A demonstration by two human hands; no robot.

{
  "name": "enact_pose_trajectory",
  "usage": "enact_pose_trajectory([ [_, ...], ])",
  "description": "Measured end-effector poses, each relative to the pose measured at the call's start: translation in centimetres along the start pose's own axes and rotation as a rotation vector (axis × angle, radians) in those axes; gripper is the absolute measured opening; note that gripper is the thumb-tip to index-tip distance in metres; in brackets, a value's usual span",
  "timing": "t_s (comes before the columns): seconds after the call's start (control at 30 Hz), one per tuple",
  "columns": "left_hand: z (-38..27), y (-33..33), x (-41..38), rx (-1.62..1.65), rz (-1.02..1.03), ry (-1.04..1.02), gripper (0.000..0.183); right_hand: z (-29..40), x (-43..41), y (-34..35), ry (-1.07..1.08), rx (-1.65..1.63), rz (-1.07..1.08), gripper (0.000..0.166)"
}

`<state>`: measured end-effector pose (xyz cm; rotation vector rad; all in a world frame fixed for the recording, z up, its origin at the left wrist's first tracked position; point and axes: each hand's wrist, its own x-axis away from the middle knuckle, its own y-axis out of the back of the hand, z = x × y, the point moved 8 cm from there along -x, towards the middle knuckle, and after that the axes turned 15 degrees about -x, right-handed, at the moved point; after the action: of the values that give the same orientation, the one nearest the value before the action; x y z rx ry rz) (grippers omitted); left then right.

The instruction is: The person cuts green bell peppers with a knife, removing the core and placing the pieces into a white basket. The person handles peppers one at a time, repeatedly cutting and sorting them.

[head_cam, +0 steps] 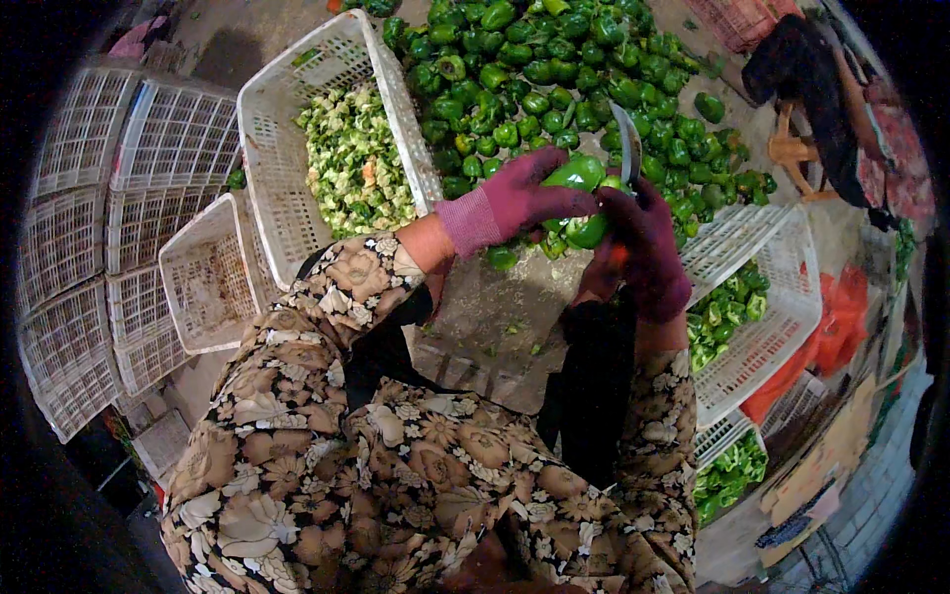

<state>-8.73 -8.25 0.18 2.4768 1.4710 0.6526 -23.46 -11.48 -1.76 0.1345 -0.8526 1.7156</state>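
Observation:
My left hand (531,197), in a purple knit glove, is closed around a green bell pepper (577,174). My right hand (644,230), gloved the same way, holds a knife with a curved metal blade (628,141) pointing up and away; its handle is hidden in the fist. The fingertips of my right hand meet the pepper near its stem end. More green shows below my left fingers, and I cannot tell whether it is the same pepper. Beyond both hands a large heap of green bell peppers (534,67) covers the floor.
At the left, a white plastic crate (260,171) holds pale green trimmings; a smaller crate (178,297) and stacked crates (67,237) stand beyond. On the right are a crate (794,349) of cut peppers, a red mesh sack (839,327), a wooden stool (794,152) and another person (816,111).

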Motion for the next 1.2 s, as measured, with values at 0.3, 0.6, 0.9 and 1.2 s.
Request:
enact_pose_trajectory([
  [0.3,-1.2,1.9,-0.2,-0.055,-0.152,-0.259,0.036,1.5,3.1,0.2,0.316,-0.040,0.095,0.040],
  [0.6,-1.1,1.3,-0.5,0.776,-0.082,0.094,0.030,1.8,2.2,2.0,0.161,-0.204,-0.081,0.036],
  [0.9,2.3,2.2,-2.3,0.589,-0.269,-0.343,0.042,5.5,6.3,8.3,0.478,0.030,-0.342,0.031],
  [1.2,-0.4,-0.8,-2.9,1.365,0.015,0.062,0.052,10.1,11.3,9.7,0.621,0.817,-0.608,0.041],
])
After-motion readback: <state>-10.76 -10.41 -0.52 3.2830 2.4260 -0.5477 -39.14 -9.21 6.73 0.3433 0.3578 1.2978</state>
